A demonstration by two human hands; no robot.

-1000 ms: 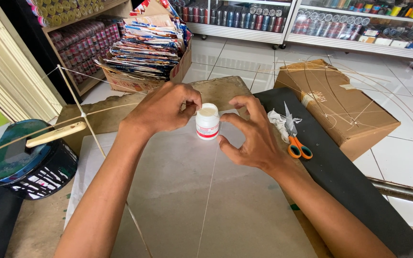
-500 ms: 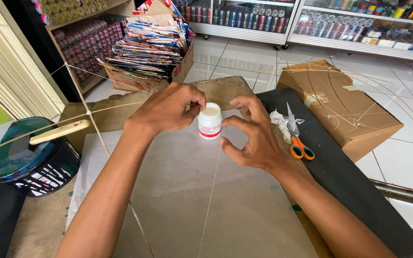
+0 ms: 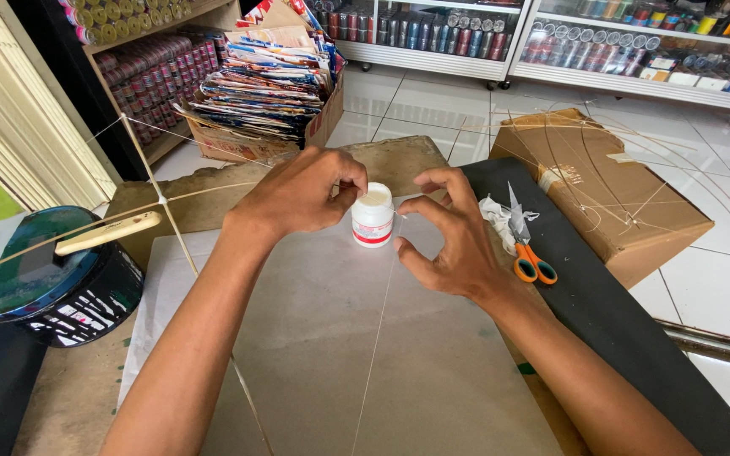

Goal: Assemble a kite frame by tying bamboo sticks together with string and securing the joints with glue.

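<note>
While the left hand (image 3: 302, 192) pinches the small white jar (image 3: 373, 215) at its rim, I note the right hand (image 3: 449, 241), fingers curled narrow and holding nothing, at the jar's 3 o'clock, scissors (image 3: 524, 241) beyond.

Two bare forearms, no sleeves in view, left hand (image 3: 302, 194) and right hand (image 3: 454, 241) without gloves, rings or watch, short nails

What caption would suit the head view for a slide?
Left hand and right hand flank an open white jar on grey paper, scissors to the right.
</note>
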